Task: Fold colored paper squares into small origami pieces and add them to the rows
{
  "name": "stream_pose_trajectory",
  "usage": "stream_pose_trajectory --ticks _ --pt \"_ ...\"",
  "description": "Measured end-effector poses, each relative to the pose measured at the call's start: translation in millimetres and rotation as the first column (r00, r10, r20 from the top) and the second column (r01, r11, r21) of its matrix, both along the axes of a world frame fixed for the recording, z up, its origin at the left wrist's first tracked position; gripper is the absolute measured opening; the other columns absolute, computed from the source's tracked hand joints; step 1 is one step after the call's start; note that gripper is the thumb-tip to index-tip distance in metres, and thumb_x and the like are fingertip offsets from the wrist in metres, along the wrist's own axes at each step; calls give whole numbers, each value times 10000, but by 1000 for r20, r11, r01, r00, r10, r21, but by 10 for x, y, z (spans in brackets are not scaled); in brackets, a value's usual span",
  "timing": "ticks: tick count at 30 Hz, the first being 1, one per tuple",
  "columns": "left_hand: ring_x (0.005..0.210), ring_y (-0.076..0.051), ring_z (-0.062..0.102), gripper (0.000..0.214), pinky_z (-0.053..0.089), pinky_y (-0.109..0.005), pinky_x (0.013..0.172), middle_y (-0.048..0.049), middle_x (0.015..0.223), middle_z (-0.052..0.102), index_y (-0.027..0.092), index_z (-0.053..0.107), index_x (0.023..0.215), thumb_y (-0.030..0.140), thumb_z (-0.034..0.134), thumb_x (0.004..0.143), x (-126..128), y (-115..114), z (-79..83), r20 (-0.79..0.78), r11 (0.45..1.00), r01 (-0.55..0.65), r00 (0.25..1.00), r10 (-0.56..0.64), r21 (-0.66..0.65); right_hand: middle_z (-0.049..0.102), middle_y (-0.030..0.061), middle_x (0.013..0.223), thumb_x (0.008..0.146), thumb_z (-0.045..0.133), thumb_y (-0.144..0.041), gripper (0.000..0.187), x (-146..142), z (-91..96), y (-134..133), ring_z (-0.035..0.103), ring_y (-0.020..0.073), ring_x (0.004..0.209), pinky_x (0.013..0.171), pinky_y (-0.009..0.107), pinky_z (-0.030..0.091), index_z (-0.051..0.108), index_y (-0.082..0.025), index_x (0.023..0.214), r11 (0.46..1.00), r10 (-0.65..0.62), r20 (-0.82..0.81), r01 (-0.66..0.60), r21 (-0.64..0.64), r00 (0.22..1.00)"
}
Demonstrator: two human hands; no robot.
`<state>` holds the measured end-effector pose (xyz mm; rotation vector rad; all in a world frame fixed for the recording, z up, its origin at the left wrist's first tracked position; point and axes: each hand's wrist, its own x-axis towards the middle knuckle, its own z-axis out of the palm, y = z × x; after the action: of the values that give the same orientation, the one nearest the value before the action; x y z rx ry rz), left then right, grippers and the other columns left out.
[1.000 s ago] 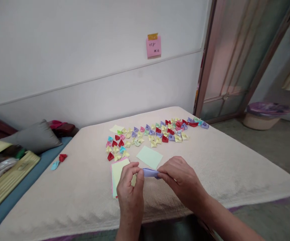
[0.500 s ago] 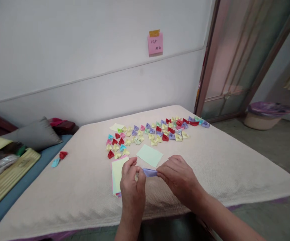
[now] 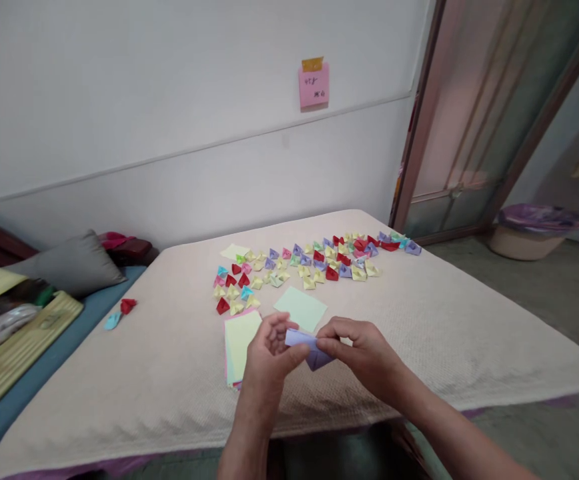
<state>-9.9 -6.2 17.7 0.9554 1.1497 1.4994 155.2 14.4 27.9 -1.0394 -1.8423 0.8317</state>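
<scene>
Paper piece (image 3: 318,359) in both hands

Purple, folded, held over table (image 3: 169,373) near front edge. Left hand (image 3: 268,357): thumb on paper, fingers curled, gripping left end. Right hand (image 3: 369,350): fingers pinching upper right. Pale green sheet (image 3: 300,307) just beyond; paper stack (image 3: 241,340) beside left hand; small folded papers (image 3: 331,274) farther back.

Small folded purple paper (image 3: 319,359), tilted, lighter at its upper left, darker below, between the fingers (image 3: 339,349).

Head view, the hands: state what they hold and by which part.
A folded piece of purple paper. The left hand has its thumb on the left part; the right hand pinches the upper edge, toward the right.
</scene>
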Motion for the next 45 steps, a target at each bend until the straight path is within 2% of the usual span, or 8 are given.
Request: stream_pose_trajectory --ticks 3,11,18,22,25,29,39,45 --pt "656 -114 538 331 399 -215 608 2 743 631 161 649 900 202 776 597 2 -27 43 -9 984 159 987 -160 -79 641 9 632 786 578 -219 185 5 10 -16 574 150 620 601 256 429 652 -170 623 995 27 -60 -32 -91 998" --pt "545 -85 441 149 334 -202 539 33 556 563 147 697 692 292 730 682 -26 -40 11 -168 996 61 983 -71 -66 636 7 614 761 589 -215 159 -7 26 -28 561 145 612 591 251 427 666 -160 633 985 46 -88 -60 -159 995" --pt "570 -105 482 233 346 -218 570 -1 565 582 120 696 710 345 657 752 -22 -32 -30 -34 992 87 995 -90 -87 621 -3 594 770 575 -184 164 -14 25 -46 544 132 581 559 235 420 645 -162 624 994 29 -38 -33 -108 999" --pt "576 -104 481 227 351 -217 579 15 587 577 131 674 751 310 753 635 52 -30 6 76 984 124 990 -115 -128 617 -8 588 767 573 -165 168 -23 7 -43 549 129 576 548 227 418 629 -170 609 999 -19 -23 18 -39 1000" --pt "563 -93 448 235 336 -209 567 38 570 547 138 644 697 237 798 549 118 -35 20 44 985 124 992 -119 -123 630 2 607 772 570 -159 176 -38 -9 -46 570 140 611 573 237 423 629 -178 607 996 -25 12 24 87 1000" --pt "521 -85 382 179 307 -211 535 58 517 470 143 616 617 242 764 594 156 -39 -27 -11 993 85 996 -86 -85 616 2 595 761 562 -138 181 -60 -29 -62 561 141 603 560 237 413 608 -182 592 988 -47 23 43 150 999" --pt "625 -125 463 196 372 -238 601 -12 615 548 121 661 670 265 599 787 115 -71 -30 144 986 168 975 -167 11 552 -29 572 734 557 -121 152 -71 20 -94 482 114 559 531 222 375 579 -171 592 993 -22 -113 9 -117 993" --pt "606 -130 495 264 402 -249 596 -21 640 576 114 690 782 360 596 797 118 -59 -15 215 980 198 959 -187 -32 524 -39 539 711 572 -160 142 -46 52 -79 461 111 538 523 227 371 574 -167 570 964 -22 -221 -38 -263 975"
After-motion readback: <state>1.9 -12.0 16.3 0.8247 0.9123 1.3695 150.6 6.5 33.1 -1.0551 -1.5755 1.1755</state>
